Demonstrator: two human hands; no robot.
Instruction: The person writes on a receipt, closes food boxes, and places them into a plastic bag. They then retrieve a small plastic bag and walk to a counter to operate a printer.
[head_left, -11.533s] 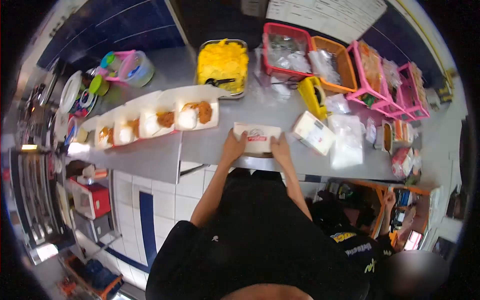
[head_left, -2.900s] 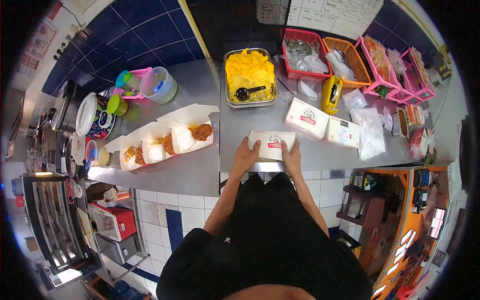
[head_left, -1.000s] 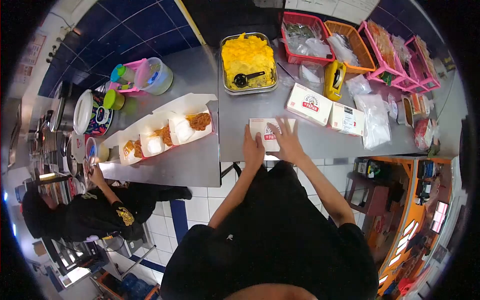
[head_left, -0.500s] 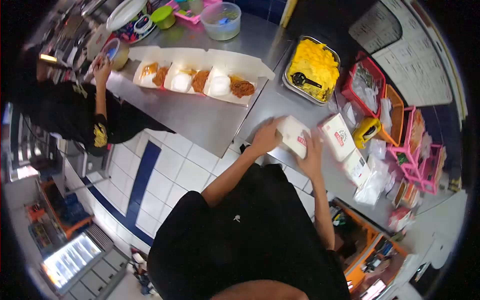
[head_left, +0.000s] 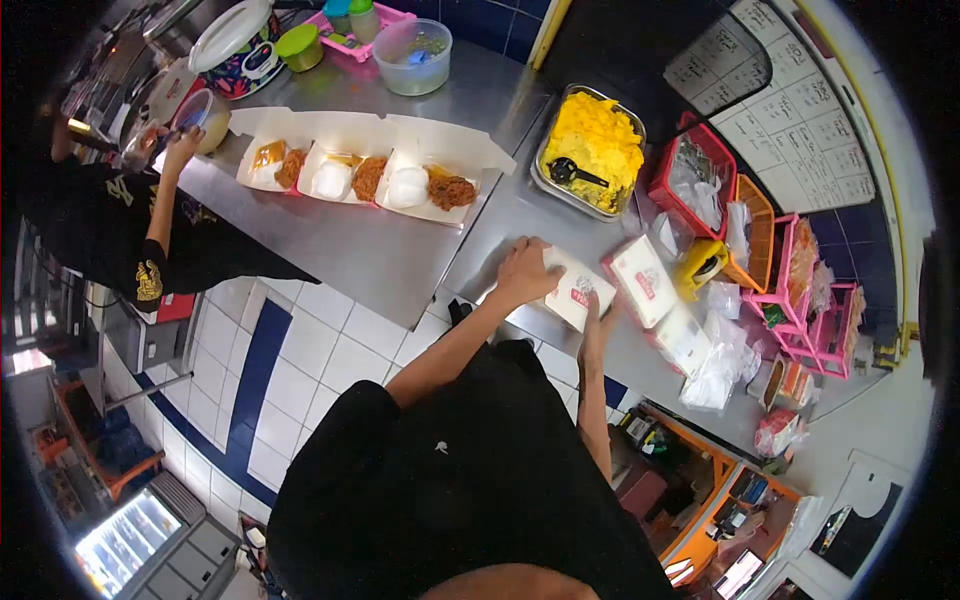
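Note:
A closed white food box [head_left: 572,288] with red print sits on the steel counter in front of me, between my two hands. My left hand [head_left: 526,272] grips its left end, with the fingers over the far edge and the thumb on the lid. At the near right corner, my right hand [head_left: 596,332] holds the box's side, thumb up along it. Closed boxes of the same kind [head_left: 642,282] lie just to the right. Three open food boxes [head_left: 420,215] stand joined in a row on the left counter, holding white rounded portions and browned fried food.
A steel tray [head_left: 545,178] of yellow food with a black scoop stands beyond my hands. Red basket [head_left: 660,190], orange basket [head_left: 762,225], pink rack [head_left: 800,330] and plastic bags [head_left: 712,370] line the right side. A co-worker's hand [head_left: 180,150] is near a clear tub [head_left: 205,118] at left.
My view has shifted, so the counter appears a little further left. My right hand has moved from the lid's right side to the box's near right corner. My left hand stays on the box.

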